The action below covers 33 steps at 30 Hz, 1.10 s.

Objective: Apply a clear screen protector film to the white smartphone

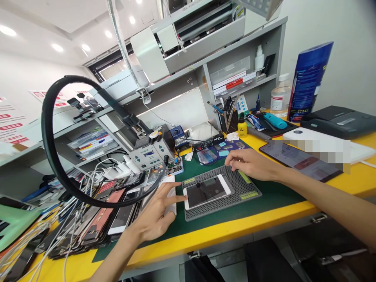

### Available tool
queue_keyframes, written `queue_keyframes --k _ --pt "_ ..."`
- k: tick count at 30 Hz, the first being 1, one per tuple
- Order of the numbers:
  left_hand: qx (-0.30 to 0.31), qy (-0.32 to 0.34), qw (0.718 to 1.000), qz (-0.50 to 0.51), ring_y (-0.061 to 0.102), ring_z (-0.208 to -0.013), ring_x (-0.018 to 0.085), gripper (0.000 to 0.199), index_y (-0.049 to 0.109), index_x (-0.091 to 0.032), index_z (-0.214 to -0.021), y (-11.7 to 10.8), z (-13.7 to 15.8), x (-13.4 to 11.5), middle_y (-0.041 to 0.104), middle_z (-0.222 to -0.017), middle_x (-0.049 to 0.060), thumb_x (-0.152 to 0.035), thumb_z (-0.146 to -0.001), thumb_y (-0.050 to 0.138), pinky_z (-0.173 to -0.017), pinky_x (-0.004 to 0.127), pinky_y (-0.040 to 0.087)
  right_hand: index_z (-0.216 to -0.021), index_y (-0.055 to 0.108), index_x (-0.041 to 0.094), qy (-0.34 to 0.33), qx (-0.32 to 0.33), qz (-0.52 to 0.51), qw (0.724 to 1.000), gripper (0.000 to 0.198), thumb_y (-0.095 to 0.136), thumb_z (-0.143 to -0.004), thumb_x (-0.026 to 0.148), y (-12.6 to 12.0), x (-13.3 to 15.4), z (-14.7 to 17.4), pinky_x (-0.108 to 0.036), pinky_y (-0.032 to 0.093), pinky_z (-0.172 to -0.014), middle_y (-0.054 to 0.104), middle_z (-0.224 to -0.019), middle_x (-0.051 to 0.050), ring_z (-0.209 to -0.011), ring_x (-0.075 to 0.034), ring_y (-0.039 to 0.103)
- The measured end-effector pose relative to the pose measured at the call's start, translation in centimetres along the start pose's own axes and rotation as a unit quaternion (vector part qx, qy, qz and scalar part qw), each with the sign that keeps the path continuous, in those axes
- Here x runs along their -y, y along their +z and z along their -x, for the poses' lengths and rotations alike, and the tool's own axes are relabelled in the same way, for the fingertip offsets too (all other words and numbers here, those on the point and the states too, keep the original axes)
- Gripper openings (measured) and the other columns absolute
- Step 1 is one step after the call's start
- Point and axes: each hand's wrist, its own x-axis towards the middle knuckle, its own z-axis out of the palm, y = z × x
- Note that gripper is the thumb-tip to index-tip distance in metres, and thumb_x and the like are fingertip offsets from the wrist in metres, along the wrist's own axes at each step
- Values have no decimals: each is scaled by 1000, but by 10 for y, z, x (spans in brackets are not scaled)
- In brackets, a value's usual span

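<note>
A white-framed smartphone (207, 191) with a dark screen lies face up on a grey perforated mat (243, 187), which rests on a green work mat (226, 219). At the phone's left end is my left hand (158, 209), its fingers stretched apart and a fingertip at the phone's edge; it grips nothing. Over the far right corner of the grey mat hovers my right hand (249, 163), apart from the phone. Its fingers are curled and bunched, and whether something small sits between them I cannot make out.
A stack of phones and screens (102, 215) with tangled white cables stands at left, under a black hose (45, 129). Behind are a grey control unit (149, 152), a yellow bottle (242, 127) and a tool holder (229, 117). At right lies another phone (302, 162) showing a timer.
</note>
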Motion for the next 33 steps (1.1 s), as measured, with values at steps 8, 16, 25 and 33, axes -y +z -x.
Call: queue_keyframes --k 8,16,25,33 --pt "15 -27 999 -12 32 -151 39 67 63 -31 -140 0 -11 0 39 -161 5 -12 -77 47 -118 62 38 -88 70 20 -2 5 -9 1000 22 51 -91 30 1 -2 0 -32 43 -64 74 -81 -6 -75 -25 66" --pt "21 -32 999 -5 33 -151 40 67 61 -28 -141 -1 -23 -2 38 -163 9 -11 -78 47 -118 66 36 -89 71 19 -5 5 -1 1000 26 47 -93 30 0 -1 0 -32 38 -62 73 -81 -6 -68 -22 62" --pt "28 -8 1000 -1 34 -151 38 68 61 -26 -141 -4 -40 -10 38 -163 10 -11 -76 49 -118 62 37 -92 71 19 -7 8 2 1000 27 47 -95 31 1 -3 -1 -32 39 -62 73 -82 -7 -72 -24 65" --pt "28 5 1000 0 35 -150 36 67 63 -25 -141 -1 -55 -16 40 -162 11 -11 -76 51 -122 60 32 -90 71 19 -6 6 3 1000 26 48 -95 31 0 -2 0 -32 39 -63 74 -81 -7 -74 -24 66"
